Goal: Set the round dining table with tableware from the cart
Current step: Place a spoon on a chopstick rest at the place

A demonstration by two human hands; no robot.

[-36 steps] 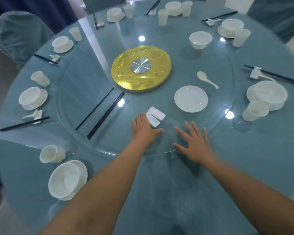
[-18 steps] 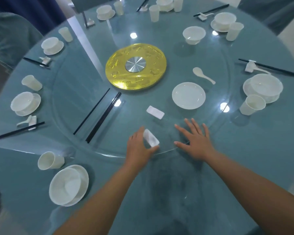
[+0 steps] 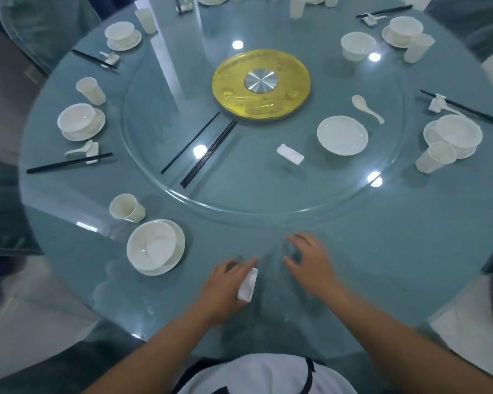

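Observation:
My left hand holds a small white chopstick rest low over the near rim of the round blue table. My right hand hovers beside it, fingers spread and loosely bent, holding nothing. On the glass turntable lie a second white rest, a white plate, a white spoon, a bowl and black chopsticks. To my left sits a bowl on a plate with a cup.
A gold disc with a steel hub marks the turntable centre. Place settings with bowls, cups, rests and chopsticks ring the table, such as at the right and left. A covered chair stands far left.
My left hand picked one chopstick rest off the turntable and drew it back to the near table edge. My right hand pulled back off the turntable too.

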